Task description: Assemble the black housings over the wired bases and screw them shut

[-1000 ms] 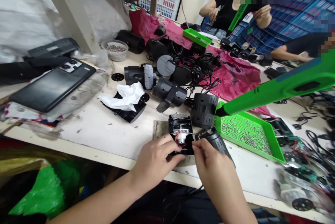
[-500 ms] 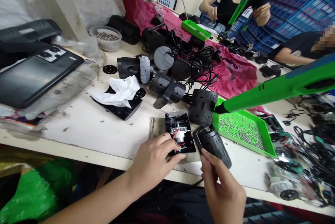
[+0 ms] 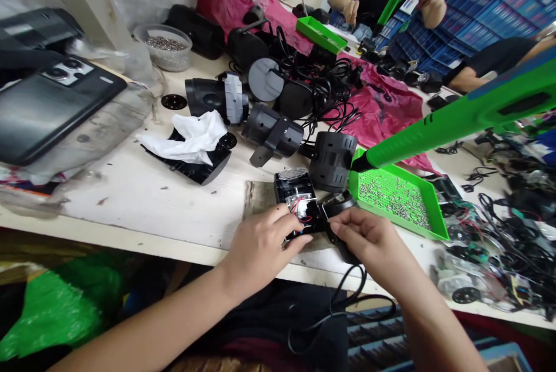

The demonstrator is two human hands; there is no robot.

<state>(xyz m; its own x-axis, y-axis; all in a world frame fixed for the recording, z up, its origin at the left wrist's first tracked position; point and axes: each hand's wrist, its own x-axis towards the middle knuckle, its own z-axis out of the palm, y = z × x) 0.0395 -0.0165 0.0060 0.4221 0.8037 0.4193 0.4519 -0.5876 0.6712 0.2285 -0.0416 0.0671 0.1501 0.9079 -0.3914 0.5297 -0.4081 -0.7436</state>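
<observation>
My left hand is closed around the near edge of an open black lamp housing half. Red wires and a white part show inside it. My right hand is pinched at the rim of a second black housing piece, mostly covered by the fingers. What the fingertips hold is hidden. From below that hand a black cable loops down past the table edge. Just behind stands a black cylindrical housing. Under the open half lies a worn pad.
A green electric screwdriver slants over a green tray of screws. Cylindrical lamps, a cover with white cloth, a phone and a screw tub lie left and behind. Loose parts pile right. Co-workers' arms show beyond.
My right hand has moved up and inward over the second housing piece, now covering much of it. The cable loop has come into view below. The left hand stays on the open half.
</observation>
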